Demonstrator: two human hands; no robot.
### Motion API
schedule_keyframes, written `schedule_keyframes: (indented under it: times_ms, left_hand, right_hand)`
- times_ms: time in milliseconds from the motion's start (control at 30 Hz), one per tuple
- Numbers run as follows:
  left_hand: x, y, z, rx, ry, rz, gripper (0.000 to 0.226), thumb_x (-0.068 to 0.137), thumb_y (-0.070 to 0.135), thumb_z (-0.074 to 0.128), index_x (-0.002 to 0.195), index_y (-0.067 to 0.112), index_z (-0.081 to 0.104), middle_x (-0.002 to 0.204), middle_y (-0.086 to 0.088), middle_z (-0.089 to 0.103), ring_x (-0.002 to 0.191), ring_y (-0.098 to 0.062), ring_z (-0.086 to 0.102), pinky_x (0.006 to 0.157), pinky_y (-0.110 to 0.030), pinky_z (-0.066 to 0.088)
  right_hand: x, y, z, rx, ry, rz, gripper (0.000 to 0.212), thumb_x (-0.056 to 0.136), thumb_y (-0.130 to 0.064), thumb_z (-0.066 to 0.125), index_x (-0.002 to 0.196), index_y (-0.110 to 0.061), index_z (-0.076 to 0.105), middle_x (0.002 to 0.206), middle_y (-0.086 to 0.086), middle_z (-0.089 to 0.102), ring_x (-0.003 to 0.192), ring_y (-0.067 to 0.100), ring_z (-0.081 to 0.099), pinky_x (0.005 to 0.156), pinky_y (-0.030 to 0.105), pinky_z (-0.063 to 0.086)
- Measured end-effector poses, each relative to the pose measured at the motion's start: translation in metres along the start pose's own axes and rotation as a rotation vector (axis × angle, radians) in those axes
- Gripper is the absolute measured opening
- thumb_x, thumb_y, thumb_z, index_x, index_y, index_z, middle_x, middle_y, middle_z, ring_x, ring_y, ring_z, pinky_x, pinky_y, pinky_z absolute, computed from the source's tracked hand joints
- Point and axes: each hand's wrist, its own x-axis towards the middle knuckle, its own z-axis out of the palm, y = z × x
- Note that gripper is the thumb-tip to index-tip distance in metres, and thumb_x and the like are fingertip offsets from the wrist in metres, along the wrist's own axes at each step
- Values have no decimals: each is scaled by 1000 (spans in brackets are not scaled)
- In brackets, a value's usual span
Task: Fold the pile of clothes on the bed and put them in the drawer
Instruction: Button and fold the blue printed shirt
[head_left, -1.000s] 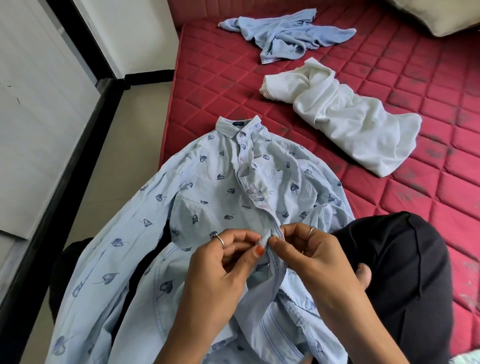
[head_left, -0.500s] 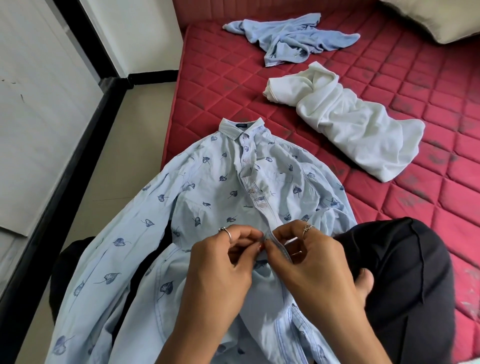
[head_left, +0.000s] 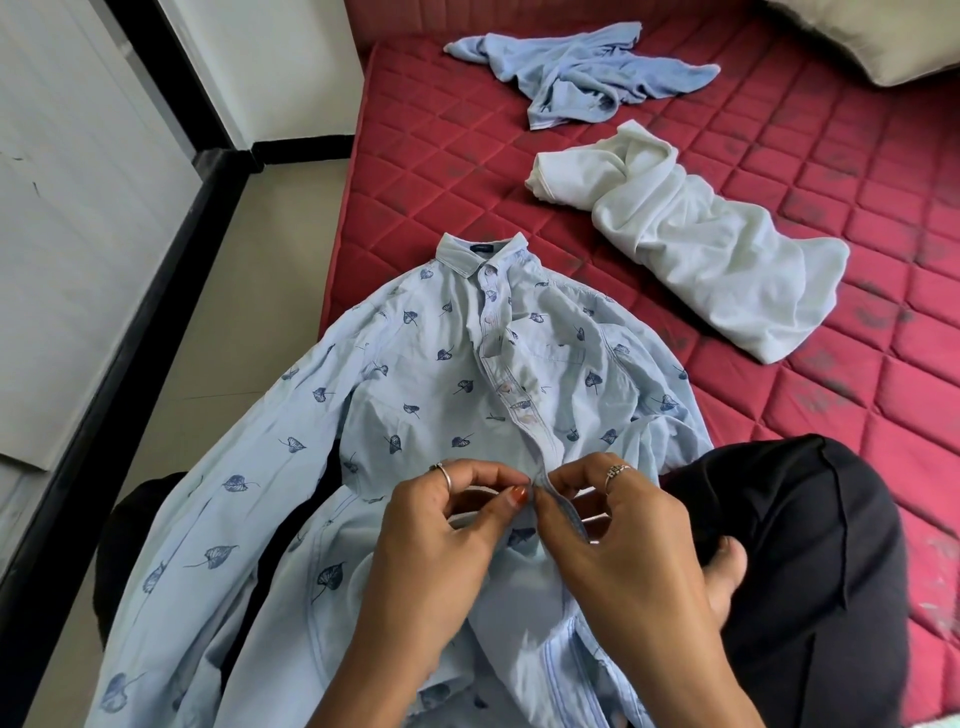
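A light blue shirt with dark leaf prints (head_left: 436, 384) lies front-up across my lap and the near corner of the red quilted bed (head_left: 810, 156), collar pointing away. Its upper buttons are fastened. My left hand (head_left: 441, 545) and my right hand (head_left: 618, 540) meet at the button strip low on the shirt, each pinching the fabric between thumb and fingers. A crumpled white garment (head_left: 691, 239) lies further back on the bed, and a crumpled plain blue garment (head_left: 582, 73) beyond it. No drawer is in view.
My legs in black trousers (head_left: 810, 571) rest folded on the bed at the right. A beige pillow (head_left: 883, 36) sits at the far right corner. Left of the bed run a tiled floor (head_left: 249, 322) and a white panel with a black frame (head_left: 78, 208).
Both hands stay pinched at the same spot on the button strip, with small finger shifts. The view has tilted slightly, so the bed's clothes sit a little lower in frame.
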Motion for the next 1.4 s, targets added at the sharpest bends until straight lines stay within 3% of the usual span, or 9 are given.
schedule_keyframes:
  times_ms: [100,233,367,567,667,833,1133,1367,1400]
  left_hand:
    - [0,-3,1,20,25,20,18,82,7,71,76,24,74,73,4,74,70,-8,70,65,-16,53]
    - [0,-8,4,29,50,26,16,83,7,71,77,22,74,73,5,73,70,-7,69,66,-16,52]
    - [1,-9,7,-51,32,-24,21,81,6,72,78,26,75,74,-1,74,72,-15,71,71,-26,53]
    - [3,-11,5,-105,41,-47,22,80,7,73,77,29,75,76,-1,74,75,-14,71,70,-23,51]
    - [3,-13,4,-184,48,-81,14,78,6,73,73,19,75,76,-6,74,74,-16,70,69,-23,51]
    - [-1,-12,6,-343,21,-177,12,78,1,70,71,10,74,76,-14,73,69,-17,68,62,-20,54]
    - [-2,-10,10,-196,25,-111,29,86,8,65,73,32,77,76,-1,75,73,-9,70,67,-17,51]
    - [1,-7,16,-128,76,-55,3,81,17,72,79,16,71,74,0,74,71,-11,70,68,-20,53]
    - [2,-8,17,-105,96,-44,4,82,15,71,81,17,69,74,0,73,70,-10,70,66,-19,52]
  right_hand:
    - [0,1,0,127,-28,78,14,90,-40,60,96,-28,64,83,-15,66,88,-24,44,62,-18,7]
    - [-2,0,2,254,-56,126,10,89,-33,63,91,-24,67,75,-13,67,71,-20,53,58,-17,15]
    - [-5,-1,2,335,-36,153,10,89,-31,63,88,-22,68,75,-9,69,77,-12,56,57,-16,17]
    - [-7,-4,1,457,-40,144,18,94,-23,56,85,-17,71,66,-3,69,61,-7,60,56,-14,22]
    - [-6,-3,3,519,-34,165,22,95,-20,54,85,-15,72,73,5,73,72,11,68,54,-13,23]
    - [-3,-2,1,477,-52,158,13,92,-22,60,90,-15,71,78,-1,73,69,-5,61,58,-15,21]
    - [-1,-1,-2,151,-88,72,12,94,-34,55,98,-27,64,82,-19,64,62,-29,46,58,-17,12]
    - [-3,0,14,17,76,-72,9,96,-35,51,95,-30,58,95,-15,62,91,-17,47,72,-17,6]
    - [-5,2,22,-6,103,-113,8,96,-34,51,95,-29,58,96,-14,62,93,-10,50,73,-16,15]
